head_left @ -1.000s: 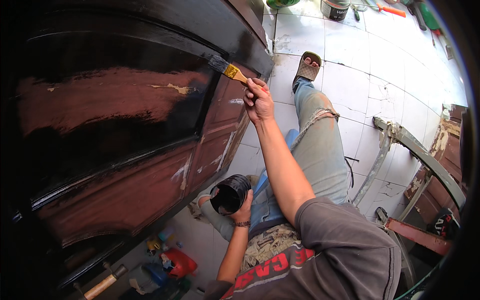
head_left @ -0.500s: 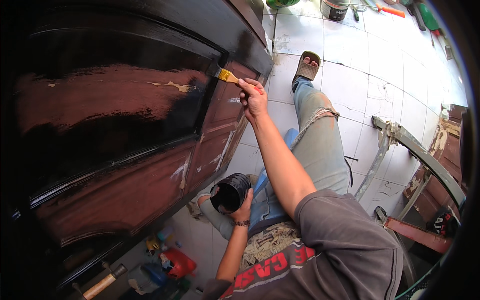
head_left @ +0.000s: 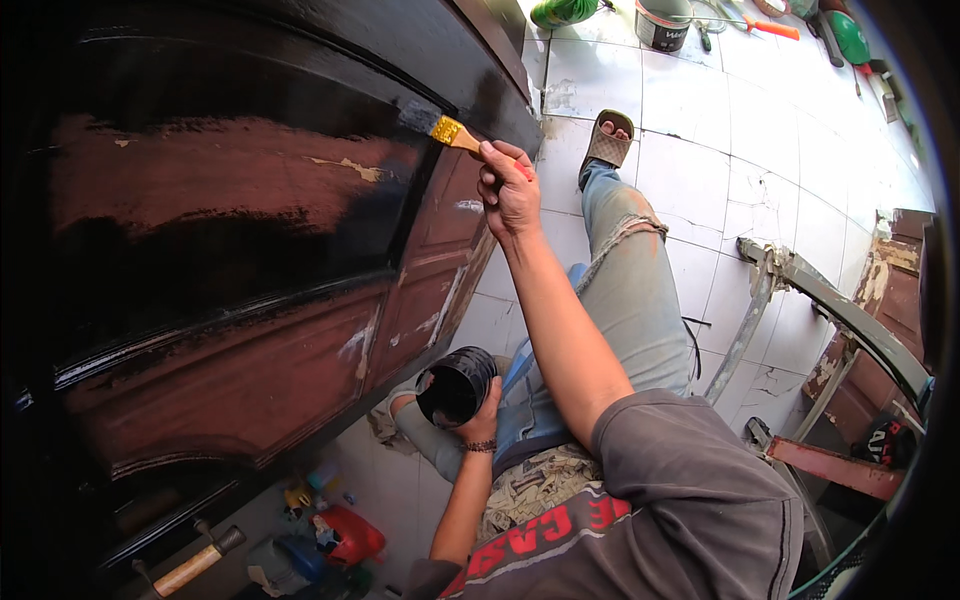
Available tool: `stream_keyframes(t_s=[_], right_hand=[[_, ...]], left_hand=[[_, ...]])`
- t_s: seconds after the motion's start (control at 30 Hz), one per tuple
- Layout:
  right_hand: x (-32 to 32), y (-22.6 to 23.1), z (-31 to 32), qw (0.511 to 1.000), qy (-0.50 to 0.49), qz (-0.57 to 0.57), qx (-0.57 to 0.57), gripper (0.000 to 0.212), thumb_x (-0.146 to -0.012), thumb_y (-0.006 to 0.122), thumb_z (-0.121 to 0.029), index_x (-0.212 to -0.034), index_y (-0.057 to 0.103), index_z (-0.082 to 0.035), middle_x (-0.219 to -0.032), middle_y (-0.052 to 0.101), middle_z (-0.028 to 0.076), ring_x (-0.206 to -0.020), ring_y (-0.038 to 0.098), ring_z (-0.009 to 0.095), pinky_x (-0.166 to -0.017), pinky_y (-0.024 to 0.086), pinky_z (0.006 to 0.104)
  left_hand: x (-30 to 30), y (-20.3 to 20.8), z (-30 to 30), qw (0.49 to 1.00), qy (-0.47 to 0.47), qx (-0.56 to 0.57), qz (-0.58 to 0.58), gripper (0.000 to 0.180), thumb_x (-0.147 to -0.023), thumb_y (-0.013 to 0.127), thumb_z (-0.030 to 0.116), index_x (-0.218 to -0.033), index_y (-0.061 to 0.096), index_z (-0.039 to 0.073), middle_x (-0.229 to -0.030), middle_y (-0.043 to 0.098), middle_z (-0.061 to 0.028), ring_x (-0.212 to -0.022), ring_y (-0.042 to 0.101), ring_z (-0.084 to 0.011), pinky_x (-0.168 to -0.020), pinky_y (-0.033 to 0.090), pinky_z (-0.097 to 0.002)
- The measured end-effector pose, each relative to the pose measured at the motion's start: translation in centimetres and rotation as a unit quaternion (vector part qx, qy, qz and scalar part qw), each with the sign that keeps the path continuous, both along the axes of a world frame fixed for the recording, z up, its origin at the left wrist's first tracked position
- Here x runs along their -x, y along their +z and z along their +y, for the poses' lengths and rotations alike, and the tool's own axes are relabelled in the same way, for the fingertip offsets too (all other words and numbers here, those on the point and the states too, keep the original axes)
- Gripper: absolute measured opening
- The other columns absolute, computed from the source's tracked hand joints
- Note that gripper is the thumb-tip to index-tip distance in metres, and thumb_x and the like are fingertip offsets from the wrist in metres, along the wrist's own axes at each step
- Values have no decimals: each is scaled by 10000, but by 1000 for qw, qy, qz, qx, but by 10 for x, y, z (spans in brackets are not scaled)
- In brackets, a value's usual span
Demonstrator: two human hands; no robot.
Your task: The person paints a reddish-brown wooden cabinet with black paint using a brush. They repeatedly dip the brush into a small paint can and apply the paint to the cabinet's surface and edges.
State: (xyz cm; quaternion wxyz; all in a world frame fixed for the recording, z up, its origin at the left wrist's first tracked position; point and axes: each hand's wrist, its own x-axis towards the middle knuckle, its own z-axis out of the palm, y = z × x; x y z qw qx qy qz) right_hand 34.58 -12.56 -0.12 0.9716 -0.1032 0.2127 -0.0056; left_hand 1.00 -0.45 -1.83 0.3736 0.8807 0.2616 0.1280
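Observation:
My right hand (head_left: 512, 195) is closed around the wooden handle of a paintbrush (head_left: 461, 136) with a yellow ferrule. Its dark bristles meet the upper right part of a wooden door (head_left: 230, 170), close to a moulded panel edge. Wet-looking black paint covers much of this door, while reddish-brown patches show in the panels. Lower down, beside my knee, my left hand (head_left: 484, 412) grips a round tin (head_left: 455, 388), tilted so its blackened inside shows. Black paint coats the tin; how much is in it I cannot tell.
White cracked tiles (head_left: 685, 165) form the floor, where my sandalled foot (head_left: 609, 140) rests. A metal frame (head_left: 840, 305) stands at right. A paint bucket (head_left: 663, 24) and several tools lie at the far edge. Below the door are a wooden-handled tool (head_left: 190, 570) and a red item (head_left: 352, 532).
My right hand has shifted the brush slightly up and left, and its bristles now show more fully against the black panel. The tin stays in my left hand. The view has shifted a little.

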Motion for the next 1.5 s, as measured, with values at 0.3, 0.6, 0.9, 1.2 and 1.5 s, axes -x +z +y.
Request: stream_keyframes(t_s=[0.3,0.6,0.9,1.2,1.5], right_hand=[[7,33,6,962,-102,54,247,168,-840,771,-94,-931,642,-38,-810,675,55,-639,591,86,-540,461,224],[14,107,34,951,-110,-70,282,159,-870,762,-105,-917,635,-21,-763,635,24,-654,568,56,-584,459,202],[4,27,8,995,-22,50,81,267,-863,742,-60,-1059,562,-32,-902,666,110,-631,586,109,-453,414,210],[-7,18,-1,999,-5,46,12,309,-828,741,-31,-1065,542,-30,-831,661,117,-580,559,113,-419,370,220],[6,11,-5,982,-57,79,160,268,-791,802,-88,-975,619,-24,-765,675,68,-553,587,93,-439,439,209]], left_hand=[[13,-17,13,1000,-7,4,23,1041,-686,896,382,-1452,339,-51,-1476,386,-195,-1381,359,-329,-1170,247,-432],[10,-14,9,996,-5,83,-28,1051,-686,900,339,-1468,313,-47,-1476,382,-185,-1389,347,-316,-1177,236,-429],[1,8,-5,999,-17,-19,-44,1044,-690,904,313,-1470,314,-53,-1468,412,-184,-1391,358,-305,-1176,240,-423],[9,-9,9,1000,-17,0,-22,1058,-675,910,332,-1463,315,-49,-1465,395,-180,-1385,357,-308,-1174,243,-422],[1,3,-3,999,-6,9,-44,1024,-678,908,321,-1447,347,-56,-1469,404,-182,-1383,363,-304,-1173,245,-421]])
